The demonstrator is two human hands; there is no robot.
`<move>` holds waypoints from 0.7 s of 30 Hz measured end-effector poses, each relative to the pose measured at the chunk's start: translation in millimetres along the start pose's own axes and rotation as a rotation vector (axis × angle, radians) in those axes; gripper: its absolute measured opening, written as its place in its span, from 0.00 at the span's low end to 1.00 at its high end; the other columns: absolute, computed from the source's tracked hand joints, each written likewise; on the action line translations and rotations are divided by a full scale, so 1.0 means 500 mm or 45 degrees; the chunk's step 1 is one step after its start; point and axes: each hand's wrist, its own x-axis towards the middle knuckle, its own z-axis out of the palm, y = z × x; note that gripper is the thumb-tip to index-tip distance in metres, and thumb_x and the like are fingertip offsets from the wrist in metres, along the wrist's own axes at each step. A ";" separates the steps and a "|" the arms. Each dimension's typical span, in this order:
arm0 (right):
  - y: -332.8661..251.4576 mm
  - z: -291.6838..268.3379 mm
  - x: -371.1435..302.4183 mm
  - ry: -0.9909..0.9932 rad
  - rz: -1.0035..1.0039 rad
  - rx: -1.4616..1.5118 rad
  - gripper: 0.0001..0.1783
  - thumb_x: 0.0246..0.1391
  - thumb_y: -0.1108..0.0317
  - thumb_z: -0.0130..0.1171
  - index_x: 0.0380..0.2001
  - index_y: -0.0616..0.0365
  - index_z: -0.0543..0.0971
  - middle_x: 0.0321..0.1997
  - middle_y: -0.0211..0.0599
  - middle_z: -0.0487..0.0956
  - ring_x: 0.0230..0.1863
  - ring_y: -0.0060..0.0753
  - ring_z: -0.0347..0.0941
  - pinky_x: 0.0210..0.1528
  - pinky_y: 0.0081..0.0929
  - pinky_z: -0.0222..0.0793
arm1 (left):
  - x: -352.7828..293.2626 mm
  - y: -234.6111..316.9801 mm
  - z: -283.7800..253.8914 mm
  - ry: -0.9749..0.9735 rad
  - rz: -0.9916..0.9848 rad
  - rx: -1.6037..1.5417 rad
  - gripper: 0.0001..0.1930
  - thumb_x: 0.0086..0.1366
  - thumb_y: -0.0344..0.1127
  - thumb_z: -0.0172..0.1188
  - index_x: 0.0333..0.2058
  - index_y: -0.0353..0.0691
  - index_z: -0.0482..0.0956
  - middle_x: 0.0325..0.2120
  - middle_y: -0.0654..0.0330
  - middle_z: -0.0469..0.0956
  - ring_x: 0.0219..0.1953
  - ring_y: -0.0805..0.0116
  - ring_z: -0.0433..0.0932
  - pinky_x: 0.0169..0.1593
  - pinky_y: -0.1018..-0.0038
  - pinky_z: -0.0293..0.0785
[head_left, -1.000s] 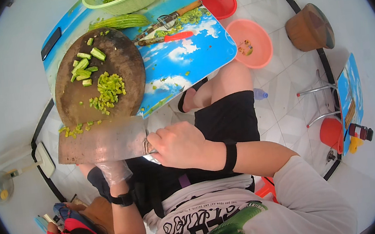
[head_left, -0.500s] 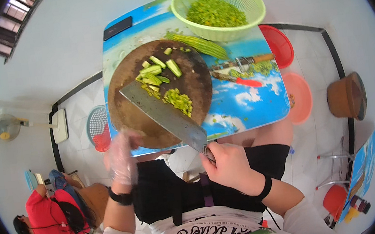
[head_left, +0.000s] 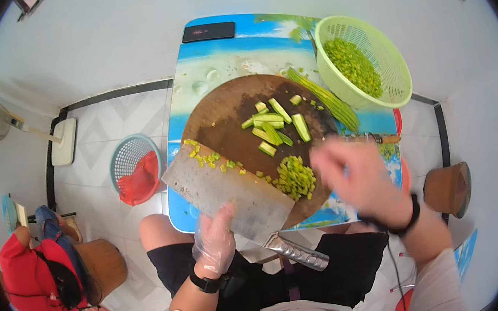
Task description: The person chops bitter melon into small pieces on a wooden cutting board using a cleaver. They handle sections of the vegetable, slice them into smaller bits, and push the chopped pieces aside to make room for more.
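Observation:
A broad cleaver (head_left: 235,196) lies tilted over the near left edge of the round wooden chopping board (head_left: 220,113), small green dice along its far edge. My left hand (head_left: 214,241), in a clear plastic glove, grips the blade's near edge. The silvery handle (head_left: 298,251) sticks out free toward my lap. My right hand (head_left: 357,174), smeared by motion, is over the board's right edge beside a heap of diced green vegetable (head_left: 295,178); its fingers are not clear. Cut green sticks (head_left: 273,122) lie mid-board. Beyond them is a long ridged green gourd (head_left: 328,98).
A light green basket (head_left: 397,94) of diced vegetable stands at the table's far right. A black phone (head_left: 209,32) lies at the far left. A knife with a wooden handle (head_left: 388,139) is partly behind my right hand. A grey-blue basket (head_left: 117,160) with a red bag stands on the floor.
My right hand has let go of the cleaver's handle and moved right, over the board's edge. My left hand has taken hold of the blade. The view has shifted.

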 end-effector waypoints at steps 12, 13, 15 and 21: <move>0.164 0.171 0.705 -0.077 0.108 -0.893 0.28 0.59 0.67 0.51 0.64 0.42 0.74 0.50 0.52 0.83 0.52 0.58 0.79 0.53 0.50 0.75 | 0.050 0.053 -0.073 -0.133 -0.124 -0.070 0.26 0.66 0.34 0.58 0.61 0.31 0.69 0.54 0.54 0.76 0.56 0.61 0.75 0.60 0.65 0.70; 0.154 0.188 0.729 -0.092 0.180 -0.867 0.29 0.60 0.66 0.50 0.65 0.41 0.73 0.51 0.52 0.83 0.53 0.57 0.78 0.54 0.49 0.75 | 0.051 0.048 -0.078 -0.128 -0.132 -0.090 0.24 0.66 0.34 0.58 0.59 0.30 0.70 0.53 0.53 0.77 0.55 0.61 0.75 0.60 0.65 0.71; 0.153 0.205 0.767 -0.106 0.230 -0.833 0.29 0.59 0.66 0.49 0.65 0.44 0.74 0.54 0.51 0.82 0.56 0.56 0.77 0.56 0.49 0.74 | 0.061 0.052 -0.087 -0.114 -0.139 -0.113 0.23 0.66 0.34 0.57 0.58 0.30 0.71 0.52 0.52 0.77 0.54 0.60 0.76 0.60 0.64 0.71; 0.208 0.239 0.810 -0.215 0.339 -0.803 0.29 0.61 0.63 0.46 0.67 0.45 0.72 0.48 0.49 0.83 0.42 0.50 0.79 0.48 0.46 0.76 | 0.076 0.075 -0.108 -0.257 -0.037 0.186 0.20 0.67 0.36 0.56 0.54 0.31 0.76 0.50 0.50 0.79 0.53 0.55 0.77 0.59 0.62 0.71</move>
